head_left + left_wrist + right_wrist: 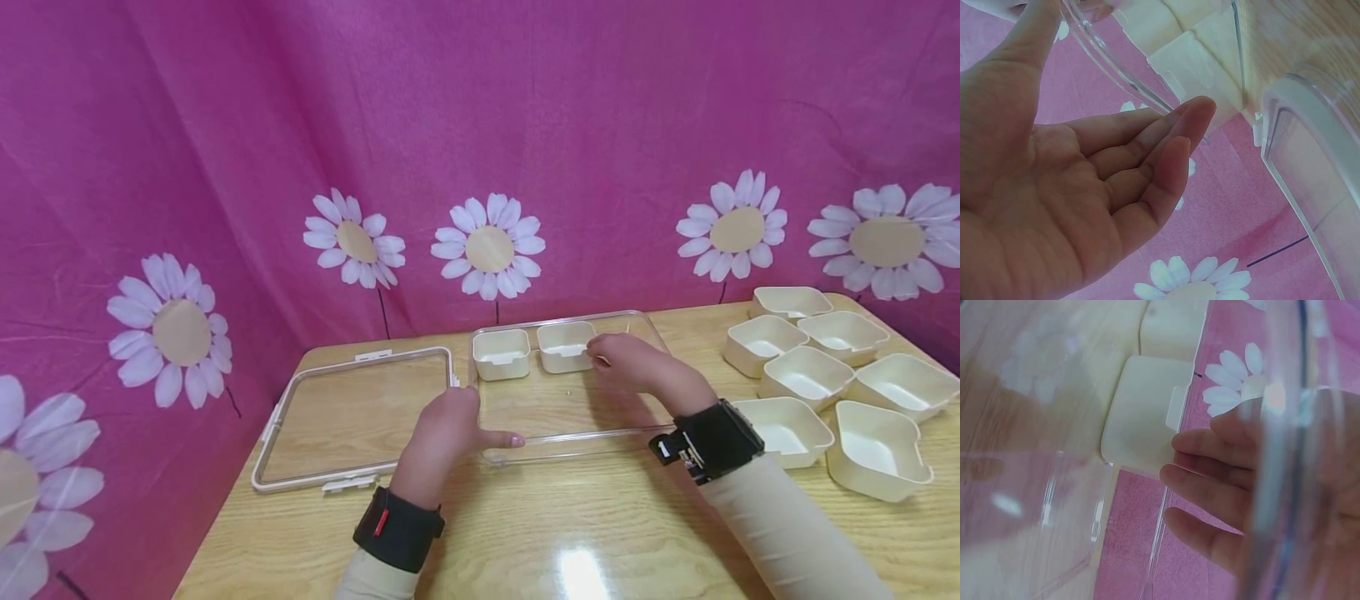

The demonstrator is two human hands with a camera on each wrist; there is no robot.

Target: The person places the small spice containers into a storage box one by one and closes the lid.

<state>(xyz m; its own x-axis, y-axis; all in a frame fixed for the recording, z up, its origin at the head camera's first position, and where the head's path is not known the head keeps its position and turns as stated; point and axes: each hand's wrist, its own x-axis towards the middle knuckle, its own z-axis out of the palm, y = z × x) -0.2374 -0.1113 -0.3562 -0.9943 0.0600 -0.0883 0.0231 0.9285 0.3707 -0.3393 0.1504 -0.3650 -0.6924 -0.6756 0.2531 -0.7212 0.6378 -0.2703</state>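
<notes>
Rounded cream plastic tub (566,361): inside clear rectangular plastic tray (585,435), beside matching tub (502,367) | your right hand (637,364): fingers at its wall, pinching can't be told | your left hand (450,421): fingers loosely bent | risk: pushing sideways could skid tray

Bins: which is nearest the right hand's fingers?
The right bin in the clear box, by the right hand; the left bin there is farther, other bins stand outside.
</notes>
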